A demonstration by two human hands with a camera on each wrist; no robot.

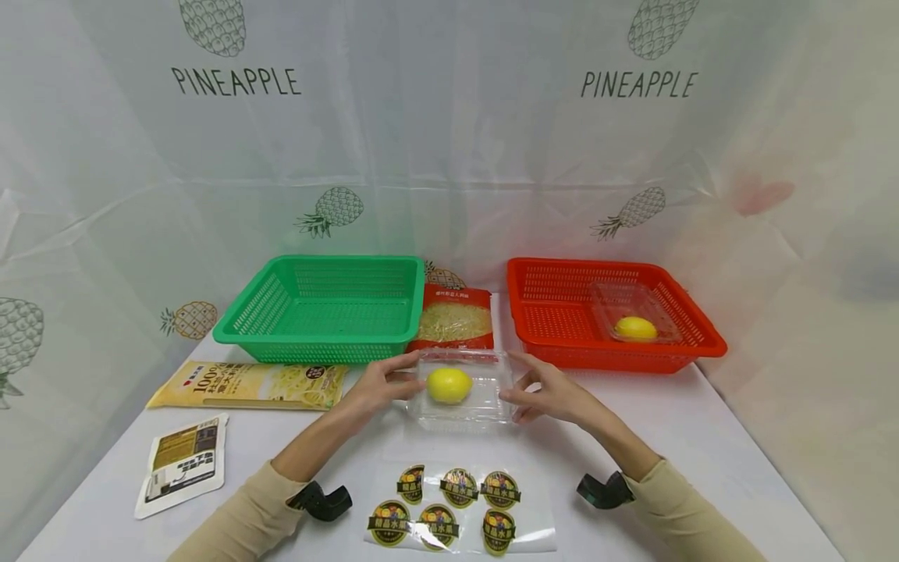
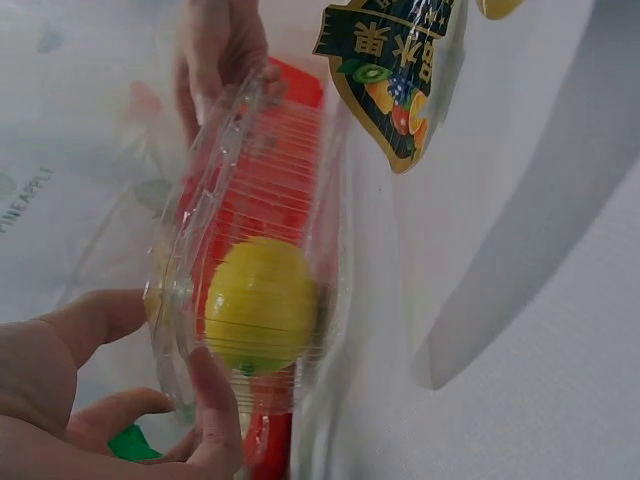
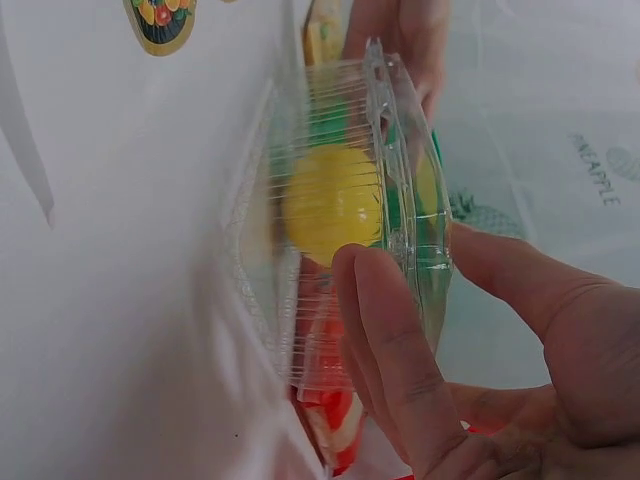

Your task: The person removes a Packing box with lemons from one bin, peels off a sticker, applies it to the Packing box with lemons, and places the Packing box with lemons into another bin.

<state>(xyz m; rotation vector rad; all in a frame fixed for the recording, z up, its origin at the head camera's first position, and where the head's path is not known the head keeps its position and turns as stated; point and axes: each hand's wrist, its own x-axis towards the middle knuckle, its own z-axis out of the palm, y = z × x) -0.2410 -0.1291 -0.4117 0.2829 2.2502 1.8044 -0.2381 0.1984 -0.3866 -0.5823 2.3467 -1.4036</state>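
A clear plastic clamshell box (image 1: 485,406) sits low in front of the two baskets, with one yellow lemon (image 1: 449,385) inside, toward its left side. My left hand (image 1: 382,385) grips the box's left end, thumb and fingers at the lid and side. At the opposite end my right hand (image 1: 548,390) holds it the same way. In the left wrist view the lid lies over the ribbed base (image 2: 270,180), and the lemon shows through the wall. From the right wrist, fingers (image 3: 395,340) press along the side while the thumb is at the lid.
Behind stand a green basket (image 1: 319,350) and a red basket (image 1: 611,357); the red one holds another clear box with a lemon (image 1: 635,328). Between them lies a red pasta bag (image 1: 455,320). At left are a yellow noodle pack (image 1: 246,384) and a white pouch (image 1: 184,464). A sticker sheet (image 1: 534,507) lies in front.
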